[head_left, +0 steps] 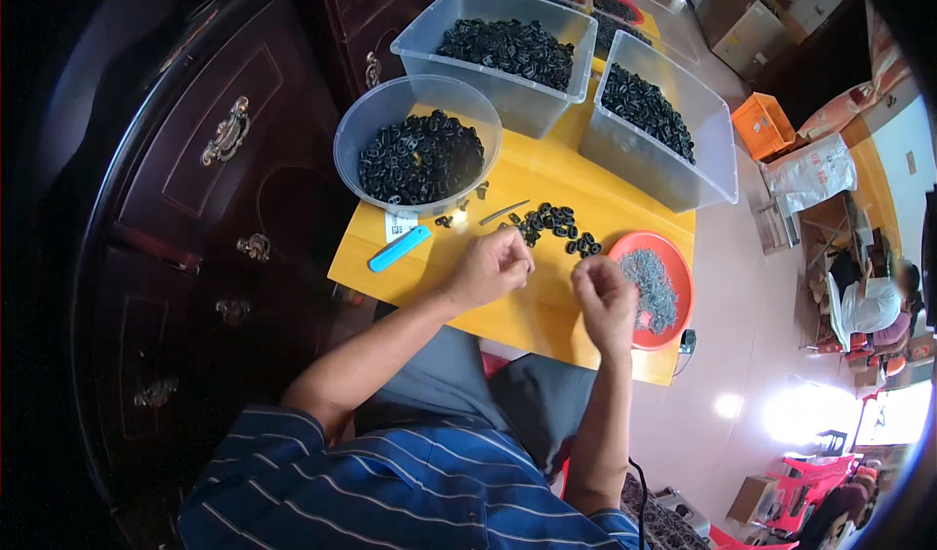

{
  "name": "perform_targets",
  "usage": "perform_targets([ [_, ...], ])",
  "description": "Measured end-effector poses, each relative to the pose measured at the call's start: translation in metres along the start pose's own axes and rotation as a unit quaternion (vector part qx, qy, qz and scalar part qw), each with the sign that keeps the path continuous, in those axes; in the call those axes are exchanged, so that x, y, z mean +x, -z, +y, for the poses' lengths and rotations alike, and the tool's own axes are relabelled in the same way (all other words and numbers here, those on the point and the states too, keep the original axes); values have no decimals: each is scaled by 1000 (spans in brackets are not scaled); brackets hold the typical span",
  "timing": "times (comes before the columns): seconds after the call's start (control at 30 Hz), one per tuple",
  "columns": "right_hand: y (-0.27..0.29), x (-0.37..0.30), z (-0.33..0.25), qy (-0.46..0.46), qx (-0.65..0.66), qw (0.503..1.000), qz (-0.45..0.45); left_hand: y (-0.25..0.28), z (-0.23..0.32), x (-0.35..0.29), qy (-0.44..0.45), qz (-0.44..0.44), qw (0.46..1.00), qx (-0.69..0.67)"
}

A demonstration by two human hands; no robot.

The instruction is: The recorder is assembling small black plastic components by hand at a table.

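Note:
My left hand (488, 271) is over the yellow table (547, 321), its fingers curled and pinched together. Just beyond its fingertips lies a loose pile of small black oval pieces (549, 222). My right hand (607, 304) is also closed in a pinch, at the left edge of a round red dish (686, 286). Many small grey metal-looking pieces (652, 285) fill that dish. Whatever either hand holds is hidden or too small to name. A bright blue, elongated object (398, 249) and a thin grey rod (505, 211) lie beyond my left hand.
A round clear tub (339, 160) and two clear rectangular bins (415, 55) (717, 164) hold black pieces on the table's far side. Dark drawers (185, 189) stand at left. An orange crate (763, 125) sits on the floor at right; farther off is another person (872, 303).

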State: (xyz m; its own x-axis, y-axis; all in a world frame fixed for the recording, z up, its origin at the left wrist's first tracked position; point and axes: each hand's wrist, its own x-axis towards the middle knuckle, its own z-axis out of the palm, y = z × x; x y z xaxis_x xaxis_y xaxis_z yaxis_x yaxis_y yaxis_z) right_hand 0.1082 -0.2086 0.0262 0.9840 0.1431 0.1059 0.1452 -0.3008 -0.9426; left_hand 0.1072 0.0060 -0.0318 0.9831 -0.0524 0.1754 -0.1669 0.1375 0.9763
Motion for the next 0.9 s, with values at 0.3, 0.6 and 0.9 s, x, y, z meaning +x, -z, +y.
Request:
perform_targets([
  [0.3,-43,1,18,-59,61,996,-12,-4,9,-5,-29,-42,995,81],
  [0.6,-42,-1,6,-11,42,999,-5,-7,12,-4,-56,-19,994,95],
  [0.9,-30,1,-9,122,-138,982,-49,-4,10,-4,-73,-28,985,155],
])
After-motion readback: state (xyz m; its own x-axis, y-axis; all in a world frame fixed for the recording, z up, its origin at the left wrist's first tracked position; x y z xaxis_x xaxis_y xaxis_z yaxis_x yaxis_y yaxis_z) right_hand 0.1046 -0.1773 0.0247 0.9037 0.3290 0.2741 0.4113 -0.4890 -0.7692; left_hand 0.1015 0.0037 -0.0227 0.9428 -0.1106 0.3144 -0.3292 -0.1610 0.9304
